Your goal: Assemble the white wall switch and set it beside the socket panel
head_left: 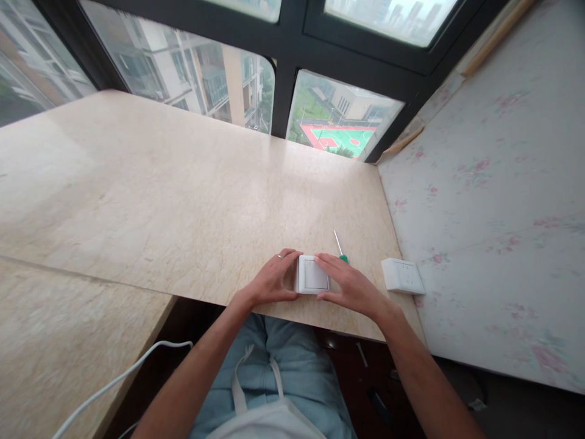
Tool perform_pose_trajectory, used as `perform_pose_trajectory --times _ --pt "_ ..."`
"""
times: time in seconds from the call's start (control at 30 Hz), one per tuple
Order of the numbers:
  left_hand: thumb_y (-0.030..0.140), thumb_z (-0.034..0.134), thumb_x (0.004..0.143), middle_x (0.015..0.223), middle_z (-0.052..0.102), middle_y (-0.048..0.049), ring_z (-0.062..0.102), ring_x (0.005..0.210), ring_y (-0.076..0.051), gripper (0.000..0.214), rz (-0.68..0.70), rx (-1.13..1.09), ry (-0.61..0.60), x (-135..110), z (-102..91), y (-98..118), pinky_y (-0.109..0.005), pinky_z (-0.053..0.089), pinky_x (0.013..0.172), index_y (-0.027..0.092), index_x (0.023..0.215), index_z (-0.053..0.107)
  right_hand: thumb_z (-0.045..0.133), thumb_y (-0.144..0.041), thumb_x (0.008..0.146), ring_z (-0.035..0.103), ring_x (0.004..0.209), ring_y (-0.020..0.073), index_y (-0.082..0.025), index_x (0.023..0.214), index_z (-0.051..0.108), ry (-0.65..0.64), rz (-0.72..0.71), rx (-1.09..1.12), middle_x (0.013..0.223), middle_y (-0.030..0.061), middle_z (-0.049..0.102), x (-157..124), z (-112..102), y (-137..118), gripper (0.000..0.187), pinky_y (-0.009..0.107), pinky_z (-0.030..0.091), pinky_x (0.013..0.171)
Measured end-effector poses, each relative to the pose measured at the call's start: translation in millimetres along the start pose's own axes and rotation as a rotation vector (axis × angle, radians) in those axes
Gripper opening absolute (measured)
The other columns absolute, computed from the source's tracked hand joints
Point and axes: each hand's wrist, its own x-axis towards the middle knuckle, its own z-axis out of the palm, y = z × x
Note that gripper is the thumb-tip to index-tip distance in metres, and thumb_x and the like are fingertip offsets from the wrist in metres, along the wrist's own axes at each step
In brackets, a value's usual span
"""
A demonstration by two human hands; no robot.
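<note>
A white wall light switch with one broad rocker lies face up near the front edge of the stone counter. My left hand grips its left side, thumb at the near corner and fingers at the far one. On the opposite side my right hand holds it the same way, with fingertips over the far right corner. Just beyond the right hand is a screwdriver with a green handle, partly hidden by that hand; its metal shaft points toward the window.
A white socket box stands at the right against the flowered wall. The beige counter runs back to dark-framed windows. A white cable crosses the lower left, by a gap between the counter sections.
</note>
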Motion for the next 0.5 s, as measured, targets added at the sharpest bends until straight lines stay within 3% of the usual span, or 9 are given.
perform_pose_trajectory --times 0.2,0.33,0.5 --pt "0.033 0.082 0.069 0.148 0.05 -0.0182 0.047 0.139 -0.038 0.1 -0.026 0.078 -0.013 -2.4 3.5 -4.6 -0.057 0.038 0.115 0.021 0.153 0.031 0.082 -0.034 0.08 0.05 0.141 0.0351 -0.022 0.151 0.048 -0.042 0.066 -0.003 0.151 0.0178 0.053 4.1 0.5 -2.6 0.079 0.057 0.044 0.116" --pt "0.037 0.082 0.07 0.149 0.051 -0.0161 0.048 0.139 -0.038 0.097 -0.007 0.089 -0.019 -2.9 2.3 -1.2 -0.056 0.04 0.114 0.024 0.154 0.034 0.081 -0.039 0.081 0.048 0.143 0.034 -0.026 0.152 0.045 -0.039 0.073 0.043 0.153 0.0152 0.052 4.1 2.5 0.8 0.081 0.057 0.042 0.117" --pt "0.062 0.08 0.071 0.154 0.047 -0.0212 0.043 0.143 -0.04 0.105 -0.03 0.103 -0.029 -0.7 0.0 6.2 -0.058 0.035 0.118 0.019 0.154 0.034 0.08 -0.047 0.081 0.037 0.15 0.0337 -0.025 0.156 0.039 -0.033 0.092 0.136 0.16 0.0156 0.043 -0.5 8.7 9.0 0.088 0.058 0.034 0.122"
